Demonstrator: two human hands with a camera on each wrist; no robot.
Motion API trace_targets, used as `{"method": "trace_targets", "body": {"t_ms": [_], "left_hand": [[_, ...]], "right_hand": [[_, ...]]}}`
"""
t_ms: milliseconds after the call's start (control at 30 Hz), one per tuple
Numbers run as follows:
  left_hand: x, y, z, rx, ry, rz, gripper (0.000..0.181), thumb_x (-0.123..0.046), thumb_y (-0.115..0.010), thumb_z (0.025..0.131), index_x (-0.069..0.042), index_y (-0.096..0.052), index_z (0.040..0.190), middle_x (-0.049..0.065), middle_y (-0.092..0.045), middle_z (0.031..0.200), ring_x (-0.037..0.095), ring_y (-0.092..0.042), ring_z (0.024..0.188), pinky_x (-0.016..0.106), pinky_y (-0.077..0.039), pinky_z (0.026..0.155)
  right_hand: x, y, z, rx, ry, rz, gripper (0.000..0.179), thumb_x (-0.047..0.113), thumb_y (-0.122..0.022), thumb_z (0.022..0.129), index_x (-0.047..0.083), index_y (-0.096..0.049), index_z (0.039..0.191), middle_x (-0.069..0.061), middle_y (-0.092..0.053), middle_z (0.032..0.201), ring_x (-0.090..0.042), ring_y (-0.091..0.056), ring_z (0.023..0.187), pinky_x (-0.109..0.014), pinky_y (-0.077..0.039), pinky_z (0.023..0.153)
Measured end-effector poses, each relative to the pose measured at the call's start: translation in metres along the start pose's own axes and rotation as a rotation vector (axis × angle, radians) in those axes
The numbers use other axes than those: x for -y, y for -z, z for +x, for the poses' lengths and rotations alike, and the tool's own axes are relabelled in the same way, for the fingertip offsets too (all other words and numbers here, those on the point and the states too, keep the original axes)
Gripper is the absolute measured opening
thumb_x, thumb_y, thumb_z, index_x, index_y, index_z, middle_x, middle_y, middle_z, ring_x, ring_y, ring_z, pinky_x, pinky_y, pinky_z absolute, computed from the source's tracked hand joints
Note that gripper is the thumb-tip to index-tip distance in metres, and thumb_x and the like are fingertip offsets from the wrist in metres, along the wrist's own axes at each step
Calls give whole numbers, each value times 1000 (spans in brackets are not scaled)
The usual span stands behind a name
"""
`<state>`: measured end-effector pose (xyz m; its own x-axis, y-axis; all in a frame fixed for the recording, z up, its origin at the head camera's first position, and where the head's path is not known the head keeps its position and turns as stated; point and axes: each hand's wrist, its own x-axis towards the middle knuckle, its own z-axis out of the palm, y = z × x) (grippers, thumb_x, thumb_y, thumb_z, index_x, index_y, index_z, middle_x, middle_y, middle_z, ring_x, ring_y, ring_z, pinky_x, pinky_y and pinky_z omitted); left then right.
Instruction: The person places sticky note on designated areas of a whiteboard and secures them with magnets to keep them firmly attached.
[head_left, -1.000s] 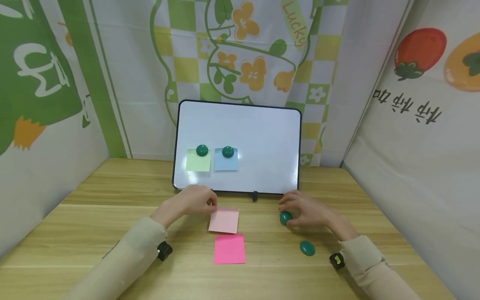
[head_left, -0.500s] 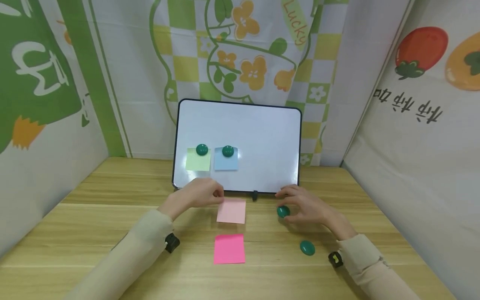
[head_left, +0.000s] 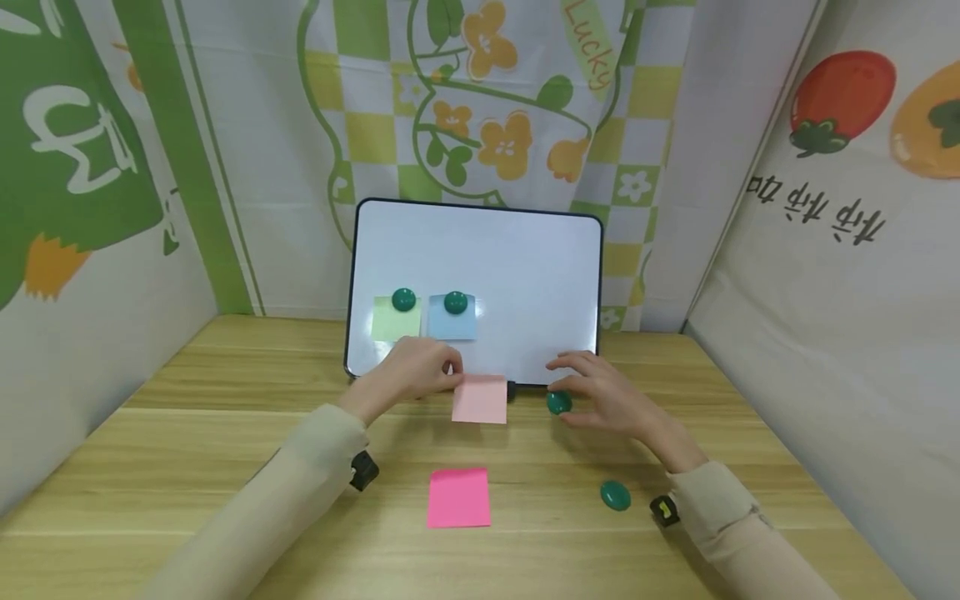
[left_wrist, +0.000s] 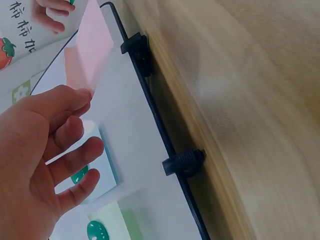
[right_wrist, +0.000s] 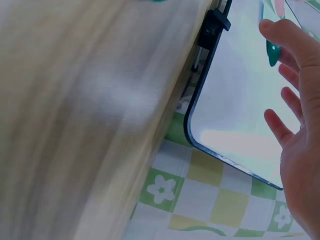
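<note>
A pale pink sticky note hangs by its upper left corner from my left hand, pinched between thumb and forefinger; the left wrist view shows the pinch at the note's edge. My right hand holds a green round magnet between thumb and fingers, in front of the whiteboard's lower right. On the whiteboard, a green magnet overlaps a light green note, and another magnet overlaps a light blue note.
A bright pink sticky note lies on the wooden table, with a loose green magnet to its right. Black clips grip the whiteboard's bottom edge. Printed curtains stand behind and at both sides.
My left hand has carried the pale pink note up and rightward, toward the whiteboard. My right hand has moved the magnet up and slightly left. The bright pink note and loose magnet have stayed put.
</note>
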<state>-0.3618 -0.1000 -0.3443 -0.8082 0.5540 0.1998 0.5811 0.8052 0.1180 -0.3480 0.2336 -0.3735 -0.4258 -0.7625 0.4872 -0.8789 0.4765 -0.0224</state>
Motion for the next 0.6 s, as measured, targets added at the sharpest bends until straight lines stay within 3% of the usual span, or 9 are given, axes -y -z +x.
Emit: {"method": "trace_targets", "body": {"t_ms": [233, 467, 600], "left_hand": [[-4, 4, 15, -90, -14, 40, 17, -32, -68, 92, -18, -77, 92, -7, -65, 78, 8, -53, 64, 21, -43, 56], [-6, 10, 25, -197, -41, 62, 13, -28, -70, 91, -17, -77, 92, -4, -63, 87, 10, -56, 68, 24, -46, 57], [-8, 12, 32, -261, -61, 79, 13, -27, -69, 92, -17, -77, 92, 0, -64, 92, 17, -59, 77, 33, -52, 70]], "right_hand": [[-1, 2, 11, -95, 74, -51, 38, 18, -86, 74, 9, -71, 108, -15, -59, 133, -36, -50, 127, -57, -45, 101], [2, 7, 23, -168, 81, -106, 41, 17, -87, 72, 8, -71, 109, -14, -59, 134, -38, -50, 127, -57, -45, 103], [5, 7, 29, -206, 73, -133, 39, 21, -85, 75, 8, -71, 110, -14, -58, 135, -39, -50, 129, -57, -43, 105]]}}
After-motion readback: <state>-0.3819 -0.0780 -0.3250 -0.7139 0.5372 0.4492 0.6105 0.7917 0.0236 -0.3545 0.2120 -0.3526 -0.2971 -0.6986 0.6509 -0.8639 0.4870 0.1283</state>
